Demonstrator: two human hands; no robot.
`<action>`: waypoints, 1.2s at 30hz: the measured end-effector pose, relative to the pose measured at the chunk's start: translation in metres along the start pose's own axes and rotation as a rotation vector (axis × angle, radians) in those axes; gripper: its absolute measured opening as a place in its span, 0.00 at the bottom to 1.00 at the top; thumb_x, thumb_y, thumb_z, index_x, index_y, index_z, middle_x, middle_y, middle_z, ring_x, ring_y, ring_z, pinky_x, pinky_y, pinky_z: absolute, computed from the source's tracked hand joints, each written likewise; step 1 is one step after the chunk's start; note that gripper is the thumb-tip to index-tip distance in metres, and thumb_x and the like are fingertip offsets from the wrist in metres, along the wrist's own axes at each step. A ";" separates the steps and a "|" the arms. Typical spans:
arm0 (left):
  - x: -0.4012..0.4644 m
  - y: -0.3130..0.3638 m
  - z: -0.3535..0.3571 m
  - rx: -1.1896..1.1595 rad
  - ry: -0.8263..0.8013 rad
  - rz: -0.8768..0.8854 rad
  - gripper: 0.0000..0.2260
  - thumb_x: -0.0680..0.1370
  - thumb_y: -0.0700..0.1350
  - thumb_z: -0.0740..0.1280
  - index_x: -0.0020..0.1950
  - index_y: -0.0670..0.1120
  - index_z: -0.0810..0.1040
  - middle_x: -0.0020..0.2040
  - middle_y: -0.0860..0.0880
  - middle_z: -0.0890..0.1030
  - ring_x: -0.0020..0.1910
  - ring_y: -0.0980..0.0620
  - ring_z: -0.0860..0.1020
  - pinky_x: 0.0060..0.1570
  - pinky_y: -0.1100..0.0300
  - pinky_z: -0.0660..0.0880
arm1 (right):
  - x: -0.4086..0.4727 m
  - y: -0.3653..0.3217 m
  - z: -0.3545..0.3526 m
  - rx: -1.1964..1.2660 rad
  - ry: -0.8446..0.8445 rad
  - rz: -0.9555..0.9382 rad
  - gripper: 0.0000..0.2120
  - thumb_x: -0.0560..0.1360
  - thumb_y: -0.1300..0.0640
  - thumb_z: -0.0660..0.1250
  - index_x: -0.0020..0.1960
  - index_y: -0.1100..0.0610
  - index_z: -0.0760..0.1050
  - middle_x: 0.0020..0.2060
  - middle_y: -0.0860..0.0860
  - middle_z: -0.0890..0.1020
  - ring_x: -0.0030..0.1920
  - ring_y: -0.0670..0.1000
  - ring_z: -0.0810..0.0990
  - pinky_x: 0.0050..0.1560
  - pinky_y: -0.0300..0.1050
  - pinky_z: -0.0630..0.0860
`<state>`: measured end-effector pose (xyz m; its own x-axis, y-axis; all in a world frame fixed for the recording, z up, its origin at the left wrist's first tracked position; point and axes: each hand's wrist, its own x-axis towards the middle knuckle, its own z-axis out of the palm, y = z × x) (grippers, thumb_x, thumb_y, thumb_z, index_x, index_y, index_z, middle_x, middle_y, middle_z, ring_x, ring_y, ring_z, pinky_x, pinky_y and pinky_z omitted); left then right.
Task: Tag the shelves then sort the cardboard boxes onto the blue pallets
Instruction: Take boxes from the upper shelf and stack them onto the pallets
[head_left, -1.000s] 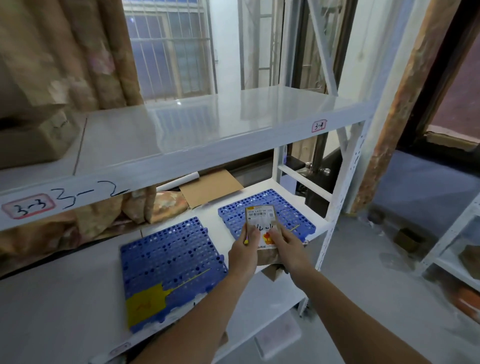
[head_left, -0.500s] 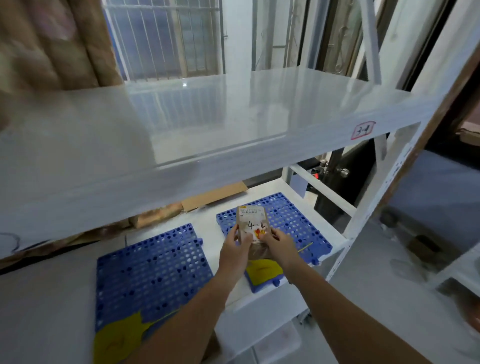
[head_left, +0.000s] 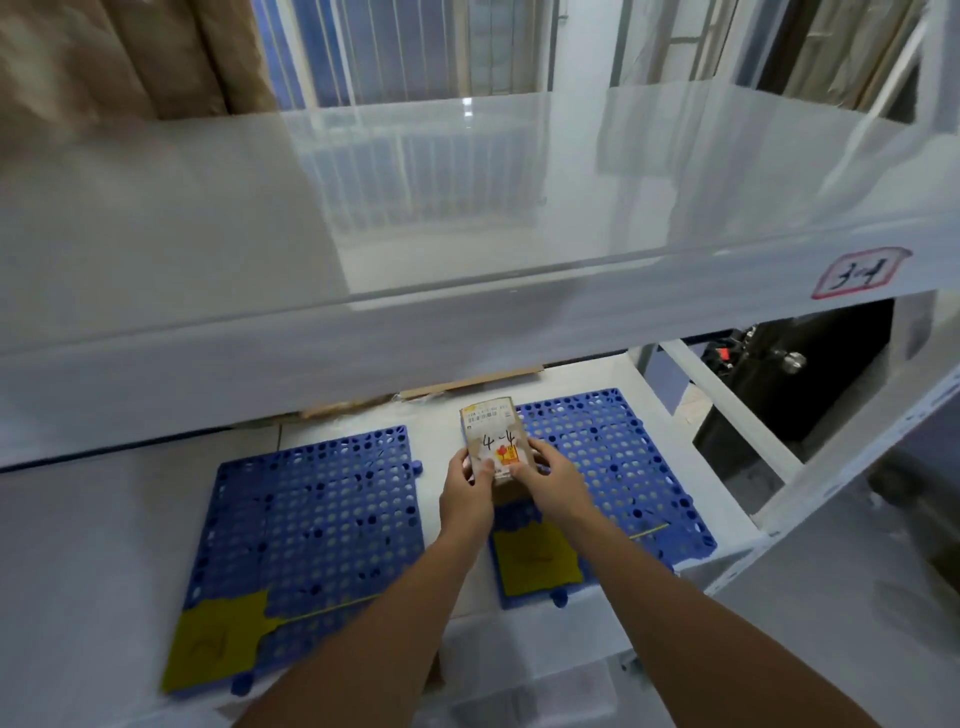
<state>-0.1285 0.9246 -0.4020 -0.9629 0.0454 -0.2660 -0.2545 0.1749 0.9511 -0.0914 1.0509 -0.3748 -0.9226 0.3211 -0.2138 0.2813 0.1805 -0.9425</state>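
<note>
A small cardboard box (head_left: 491, 431) with a shipping label and "4-4" handwritten on it is held upright between both hands. My left hand (head_left: 466, 493) grips its left side and my right hand (head_left: 556, 478) grips its right side. The box hovers over the left edge of the right blue pallet (head_left: 618, 457), which carries a yellow tag (head_left: 535, 558) at its front. The left blue pallet (head_left: 311, 519) lies beside it with its own yellow tag (head_left: 218, 642). Both pallets rest on the white lower shelf (head_left: 93, 545).
The white upper shelf (head_left: 415, 249) juts out above the pallets; a red-bordered label (head_left: 860, 271) sticks on its front edge at the right. A white upright post (head_left: 852, 457) stands at the right. Flat cardboard (head_left: 467, 383) lies at the shelf's back. Curtains hang at top left.
The view has moved closer and to the right. My hands have carried the box forward, from the shelf's front edge to above the right pallet.
</note>
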 end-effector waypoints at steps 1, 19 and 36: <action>0.003 0.001 0.003 0.020 0.008 0.007 0.19 0.85 0.52 0.61 0.76 0.51 0.69 0.65 0.50 0.79 0.59 0.50 0.80 0.57 0.51 0.81 | 0.005 0.002 -0.001 -0.020 -0.016 -0.015 0.22 0.81 0.54 0.68 0.74 0.53 0.71 0.57 0.46 0.77 0.57 0.47 0.76 0.46 0.33 0.75; 0.027 0.006 0.006 0.249 -0.083 0.044 0.23 0.86 0.52 0.58 0.80 0.48 0.60 0.74 0.49 0.72 0.69 0.51 0.72 0.69 0.52 0.71 | 0.038 0.007 -0.009 -0.264 -0.147 -0.055 0.24 0.82 0.47 0.67 0.75 0.54 0.70 0.66 0.50 0.80 0.64 0.52 0.79 0.53 0.44 0.79; -0.062 0.067 -0.168 1.220 0.050 0.264 0.32 0.84 0.64 0.52 0.83 0.48 0.56 0.83 0.47 0.56 0.82 0.48 0.55 0.80 0.49 0.52 | -0.002 -0.114 0.035 -1.197 -0.439 -0.740 0.35 0.83 0.38 0.56 0.83 0.54 0.53 0.82 0.57 0.56 0.81 0.59 0.55 0.78 0.52 0.54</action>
<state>-0.1014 0.7686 -0.2952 -0.9810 0.1851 -0.0578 0.1701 0.9647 0.2012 -0.1305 0.9975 -0.2757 -0.8933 -0.4462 -0.0541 -0.4349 0.8884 -0.1470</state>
